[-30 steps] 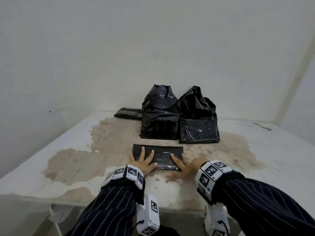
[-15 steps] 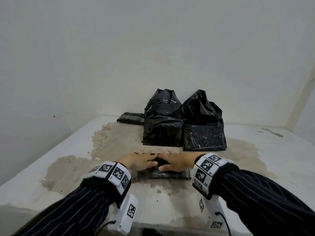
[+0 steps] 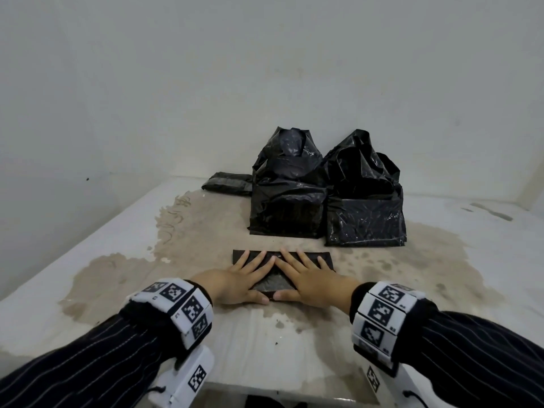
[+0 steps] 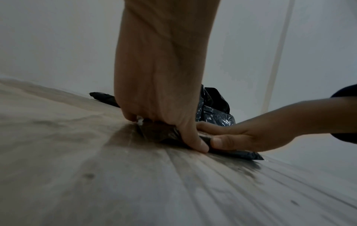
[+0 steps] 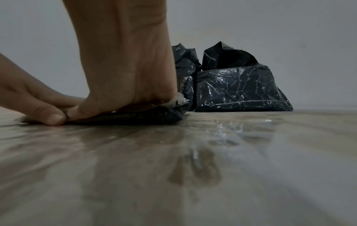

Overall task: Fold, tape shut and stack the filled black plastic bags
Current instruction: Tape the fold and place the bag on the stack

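- The left hand (image 3: 235, 282) is laid flat, palm down, on the left half of a folded black bag (image 3: 272, 285); its fingers are spread and straight, and nothing is gripped.
- The right hand (image 3: 313, 282) is laid flat on the right half of the same bag, fingers likewise straight and spread, so that the index fingertips nearly meet over the bag's far edge.
- Both thumbs are set along the bag's near edge, almost touching each other; this is seen close up in the left wrist view (image 4: 195, 142).
- The folded black bag is pressed flat against the stained table (image 3: 117, 284), near its front edge.
- Behind it, well apart, two filled black bags are stood side by side, touching: the left filled bag (image 3: 287, 198) and the right filled bag (image 3: 365, 222), both with loose crumpled tops.
- A flat black packet (image 3: 226, 184) is lain by the back wall, just beside the left filled bag.
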